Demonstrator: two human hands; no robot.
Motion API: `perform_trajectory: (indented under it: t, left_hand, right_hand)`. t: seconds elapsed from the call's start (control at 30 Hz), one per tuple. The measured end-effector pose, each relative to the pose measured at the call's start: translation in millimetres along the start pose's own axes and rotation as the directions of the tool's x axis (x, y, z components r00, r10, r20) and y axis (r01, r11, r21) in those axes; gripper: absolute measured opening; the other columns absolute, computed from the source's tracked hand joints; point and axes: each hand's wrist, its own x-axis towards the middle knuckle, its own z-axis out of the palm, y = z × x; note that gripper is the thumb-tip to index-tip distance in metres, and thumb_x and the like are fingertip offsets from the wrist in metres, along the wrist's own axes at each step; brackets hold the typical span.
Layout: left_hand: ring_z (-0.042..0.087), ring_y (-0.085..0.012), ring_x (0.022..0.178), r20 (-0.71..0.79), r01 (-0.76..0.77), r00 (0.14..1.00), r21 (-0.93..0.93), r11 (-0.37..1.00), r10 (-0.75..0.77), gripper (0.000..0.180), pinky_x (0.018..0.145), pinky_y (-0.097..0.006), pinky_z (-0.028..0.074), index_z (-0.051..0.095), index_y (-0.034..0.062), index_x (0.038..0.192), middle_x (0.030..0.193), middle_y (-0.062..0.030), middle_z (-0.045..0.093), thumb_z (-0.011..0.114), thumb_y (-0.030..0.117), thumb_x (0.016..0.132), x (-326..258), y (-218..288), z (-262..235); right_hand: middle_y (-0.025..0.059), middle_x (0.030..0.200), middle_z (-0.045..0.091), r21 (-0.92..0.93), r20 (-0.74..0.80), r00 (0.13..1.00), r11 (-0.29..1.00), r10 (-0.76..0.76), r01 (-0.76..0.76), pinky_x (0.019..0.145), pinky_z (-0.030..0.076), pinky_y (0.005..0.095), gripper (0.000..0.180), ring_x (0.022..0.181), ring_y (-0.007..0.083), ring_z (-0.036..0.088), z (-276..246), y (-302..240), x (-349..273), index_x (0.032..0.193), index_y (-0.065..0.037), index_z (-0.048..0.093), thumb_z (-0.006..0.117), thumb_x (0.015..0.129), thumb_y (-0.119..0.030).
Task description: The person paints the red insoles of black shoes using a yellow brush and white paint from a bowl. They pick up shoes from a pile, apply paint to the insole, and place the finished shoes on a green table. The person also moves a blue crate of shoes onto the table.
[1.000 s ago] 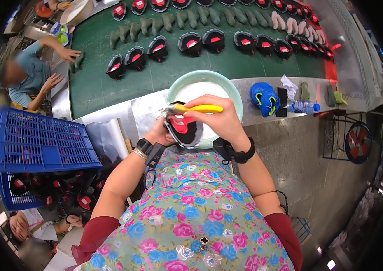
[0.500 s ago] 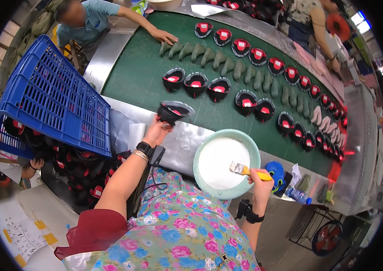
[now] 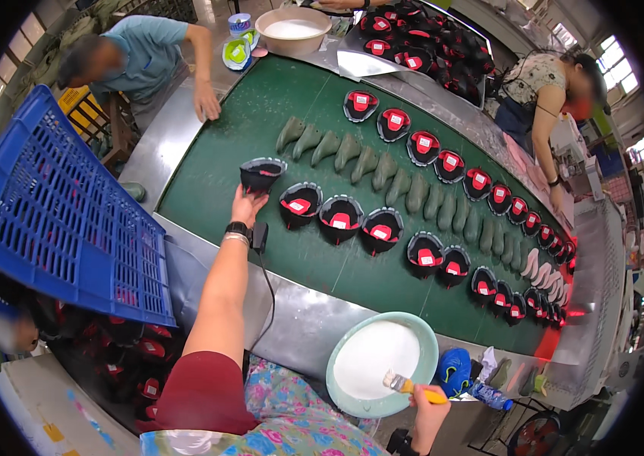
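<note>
Black shoe top (image 3: pixel 262 174) sits at the near row's end on the green belt (image 3: pixel 261 106), with the left hand (image 3: pixel 247 207) closed on it. Right hand (image 3: pixel 430 397) grips a brush (image 3: pixel 407 384) over the glue bowl (image 3: pixel 380 363). Letting go looks next.

The left hand (image 3: pixel 247 204) has carried the shoe upper (image 3: pixel 262 173) out onto the green belt (image 3: pixel 276 114), apparently still gripped.

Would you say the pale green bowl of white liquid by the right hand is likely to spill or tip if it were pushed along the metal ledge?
The bowl looks wide and shallow, so it probably will not tip. Its white liquid lies near the rim, so a quick shove would likely slosh it.
</note>
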Motion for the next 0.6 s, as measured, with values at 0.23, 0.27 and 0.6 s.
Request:
perform_trajectory:
  t: [0.23, 0.27, 0.6]
  left_hand:
    - [0.066, -0.0327, 0.089, -0.192, 0.093, 0.972, -0.216, 0.972, -0.135, 0.064, 0.09, -0.047, 0.054, 0.027, 0.0022, 0.147, 0.097, -0.0214, 0.062, 0.059, 0.011, 0.092, -63, -23, -3]
    - [0.064, -0.0378, 0.103, -0.194, 0.201, 0.952, -0.185, 0.962, -0.236, 0.052, 0.099, -0.047, 0.053, 0.026, 0.0014, 0.145, 0.126, -0.0284, 0.053, 0.047, 0.008, 0.098, -105, -9, 27]
    - [0.058, -0.0302, 0.113, 0.064, 0.018, 0.992, 0.783, 0.621, -0.109, 0.04, 0.095, -0.04, 0.048, 0.056, 0.0051, 0.132, 0.128, -0.0166, 0.058, 0.058, 0.023, 0.096, -386, 79, -29]
  right_hand:
    - [0.0061, 0.072, 0.064, -0.154, 0.095, 0.988, 0.979, -0.121, 0.135, 0.055, 0.045, 0.0219, 0.015, 0.06, 0.0102, 0.058, 20, -38, -6, 0.088, 0.003, 0.066, 0.069, 0.091, -0.011]
    - [0.0053, 0.073, 0.064, -0.147, 0.051, 0.99, 0.979, -0.135, 0.141, 0.056, 0.044, 0.0217, 0.016, 0.061, 0.0096, 0.057, 20, -39, -12, 0.089, 0.003, 0.066, 0.068, 0.093, -0.013]
    - [0.009, 0.092, 0.064, 0.123, 0.263, 0.879, 0.917, -0.398, 0.379, 0.078, 0.048, 0.0279, 0.043, 0.08, 0.0121, 0.057, 49, -74, 16, 0.091, 0.004, 0.061, 0.049, 0.106, -0.034]
